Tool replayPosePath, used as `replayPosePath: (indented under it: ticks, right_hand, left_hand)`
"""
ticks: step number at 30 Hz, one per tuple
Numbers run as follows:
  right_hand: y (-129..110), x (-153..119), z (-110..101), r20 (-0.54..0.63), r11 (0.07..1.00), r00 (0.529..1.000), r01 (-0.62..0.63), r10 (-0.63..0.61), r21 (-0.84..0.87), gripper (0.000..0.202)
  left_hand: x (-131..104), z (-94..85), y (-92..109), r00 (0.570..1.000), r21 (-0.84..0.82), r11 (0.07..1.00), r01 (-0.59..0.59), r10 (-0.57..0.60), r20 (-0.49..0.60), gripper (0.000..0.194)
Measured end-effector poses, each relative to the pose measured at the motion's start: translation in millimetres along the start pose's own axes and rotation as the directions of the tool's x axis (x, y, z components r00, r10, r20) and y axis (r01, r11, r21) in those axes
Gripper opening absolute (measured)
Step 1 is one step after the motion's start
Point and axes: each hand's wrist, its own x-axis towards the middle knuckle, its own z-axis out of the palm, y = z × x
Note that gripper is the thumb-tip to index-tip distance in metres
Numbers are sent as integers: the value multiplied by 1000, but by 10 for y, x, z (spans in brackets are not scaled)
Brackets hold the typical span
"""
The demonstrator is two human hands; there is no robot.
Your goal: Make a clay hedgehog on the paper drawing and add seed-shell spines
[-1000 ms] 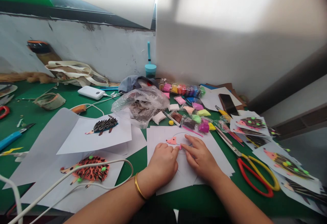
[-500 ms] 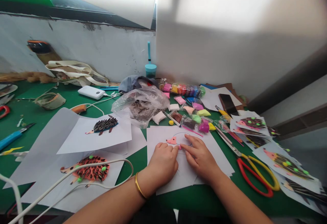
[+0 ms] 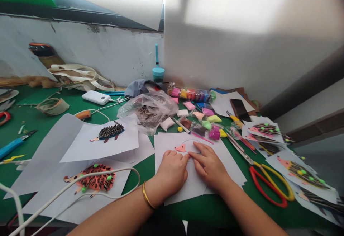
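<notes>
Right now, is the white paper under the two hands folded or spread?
Spread: the paper lies flat beneath the left hand and right hand, a pink animal head showing on it.

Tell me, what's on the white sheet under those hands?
A pink hedgehog-like head and a thin curved outline show. The left hand and right hand cover part of the white sheet, so anything directly beneath them cannot be seen.

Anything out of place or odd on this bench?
Yes. A white cable loops across the orange-red hedgehog picture at left, partly hiding it, an awkward spot; contact is unclear. The wall behind is scuffed. No obvious spill.
</notes>
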Motion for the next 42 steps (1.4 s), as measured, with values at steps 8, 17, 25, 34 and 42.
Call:
replayPosePath:
  ticks: [8,17,25,34,42]
  right_hand:
    - [46,-12,-10,-55,997,998,-36,40,71,38]
    - [80,-20,15,-67,996,998,-15,21,86,34]
    - [24,-29,-7,-15,999,1000,2,-1,45,34]
    - [-3,-44,-4,-48,998,997,67,-67,10,36]
    - [-26,-53,12,-32,995,995,91,-92,-30,38]
  left_hand:
    - [20,-17,2,1000,22,1000,14,-15,20,49]
    - [61,-45,7,999,16,1000,17,-18,31,45]
    - [59,-49,-13,999,-23,999,23,-22,29,41]
    - [43,-51,-34,999,-43,998,41,-40,18,37]
    - [46,-71,-37,999,-68,997,44,-43,7,39]
